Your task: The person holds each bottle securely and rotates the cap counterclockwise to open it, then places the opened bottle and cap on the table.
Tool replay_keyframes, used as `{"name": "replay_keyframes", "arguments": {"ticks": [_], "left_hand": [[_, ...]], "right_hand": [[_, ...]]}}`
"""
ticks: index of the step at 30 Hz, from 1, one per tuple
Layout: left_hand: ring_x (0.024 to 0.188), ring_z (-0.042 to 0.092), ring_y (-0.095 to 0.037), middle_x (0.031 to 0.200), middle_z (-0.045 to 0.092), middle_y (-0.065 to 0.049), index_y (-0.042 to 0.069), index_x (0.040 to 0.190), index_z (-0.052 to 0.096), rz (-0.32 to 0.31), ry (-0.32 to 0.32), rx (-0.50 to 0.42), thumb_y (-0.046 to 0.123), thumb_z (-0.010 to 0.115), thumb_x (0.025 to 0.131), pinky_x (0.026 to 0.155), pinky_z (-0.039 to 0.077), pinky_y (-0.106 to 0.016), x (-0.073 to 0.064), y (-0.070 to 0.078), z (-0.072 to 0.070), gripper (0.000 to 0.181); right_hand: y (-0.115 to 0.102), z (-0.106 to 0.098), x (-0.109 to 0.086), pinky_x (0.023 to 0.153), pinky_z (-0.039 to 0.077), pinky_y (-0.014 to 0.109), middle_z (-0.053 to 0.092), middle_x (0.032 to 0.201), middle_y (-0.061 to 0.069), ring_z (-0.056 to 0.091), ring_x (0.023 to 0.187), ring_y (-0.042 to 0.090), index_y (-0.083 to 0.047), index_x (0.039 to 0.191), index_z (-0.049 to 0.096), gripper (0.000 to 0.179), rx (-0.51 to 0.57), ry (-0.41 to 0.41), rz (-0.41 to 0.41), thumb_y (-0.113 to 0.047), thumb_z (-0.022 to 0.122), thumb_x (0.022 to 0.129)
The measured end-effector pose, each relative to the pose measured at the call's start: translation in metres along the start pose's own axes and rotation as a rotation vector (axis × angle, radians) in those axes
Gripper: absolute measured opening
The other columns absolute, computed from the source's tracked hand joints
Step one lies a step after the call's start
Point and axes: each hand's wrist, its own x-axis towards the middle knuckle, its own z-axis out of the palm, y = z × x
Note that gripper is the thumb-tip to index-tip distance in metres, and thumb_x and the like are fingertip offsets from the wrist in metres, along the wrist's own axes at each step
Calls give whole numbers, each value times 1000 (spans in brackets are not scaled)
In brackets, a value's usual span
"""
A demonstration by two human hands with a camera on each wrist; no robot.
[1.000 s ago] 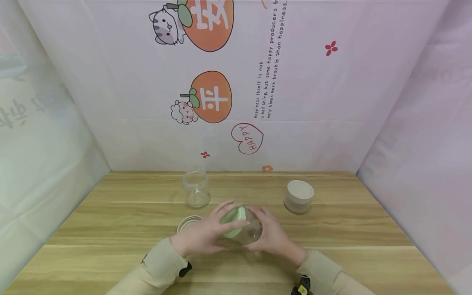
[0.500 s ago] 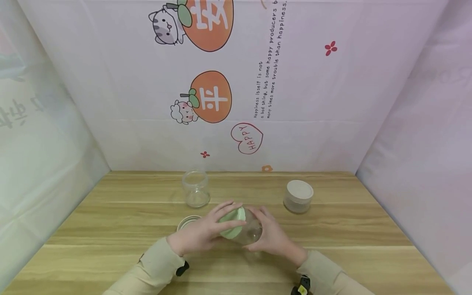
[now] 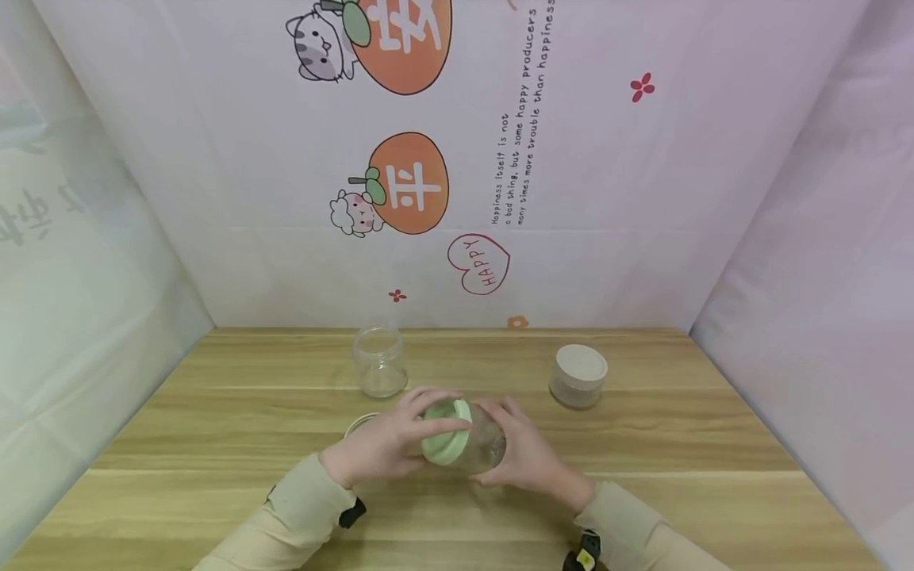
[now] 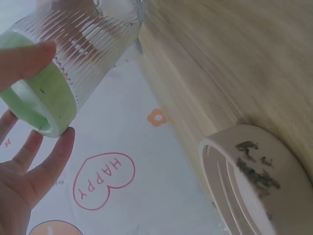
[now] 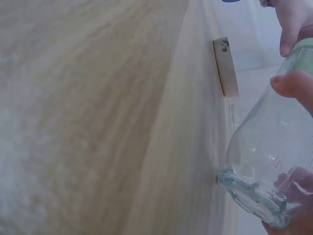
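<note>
A ribbed clear glass jar is tilted sideways over the table, its lid end pointing left. My right hand grips the glass body near its base, which is low by the tabletop in the right wrist view. On the jar's mouth end sits a pale green lid. My left hand holds this lid, thumb on one side and fingertips at the opposite rim. Below the left hand a white lid with dark smudges lies on the table, partly hidden by that hand in the head view.
An uncovered clear jar stands at the back left. A short jar with a white lid stands at the back right. Printed cloth walls enclose the wooden table at the back and both sides.
The left hand has shifted slightly left and turned a little with the green lid. My right hand keeps its grip on the glass, almost unmoved. The head view has tipped slightly downward.
</note>
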Motion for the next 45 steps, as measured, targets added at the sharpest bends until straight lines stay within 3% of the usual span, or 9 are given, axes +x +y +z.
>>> {"name": "replay_keyframes", "arguments": {"ticks": [11,20,26,33,38,45], "left_hand": [[120,46,-30,132,47,-13,24,127,55,-33,-4,-17,18,88,61,89,53,-39,1,4,-1,74],[118,48,-28,129,48,-13,22,127,56,-60,20,-6,31,91,55,90,52,-40,1,8,0,80],[115,49,-23,128,49,-9,21,128,56,-137,10,-54,42,89,51,89,52,-39,1,11,0,87],[107,46,-18,126,46,-7,19,132,54,-255,-10,-180,40,89,52,70,48,-16,3,14,-1,90],[108,46,-17,126,46,-4,22,133,54,-351,-18,-211,39,89,52,74,50,-21,5,19,-2,90],[109,49,-18,123,49,-3,19,132,55,-425,6,-189,39,90,51,86,50,-33,7,25,-3,91]], "right_hand": [[-3,-1,-4,76,54,37,49,110,12,55,97,25,-15,134,47,92,-13,10,-19,-21,90,53],[-4,1,-6,74,55,39,48,106,9,55,94,26,-17,132,47,94,-16,20,-33,-20,91,49],[-3,2,-8,76,55,41,49,106,11,55,95,26,-17,133,46,95,-13,29,-42,-19,91,49],[-2,2,-8,78,54,43,49,107,13,55,97,27,-16,133,47,94,-7,45,-52,-21,91,49],[-2,1,-8,79,54,42,50,108,13,54,97,26,-16,133,48,95,-5,49,-48,-21,91,49],[-3,1,-8,80,53,43,49,108,12,54,98,25,-17,134,47,95,-13,34,-29,-21,91,50]]}}
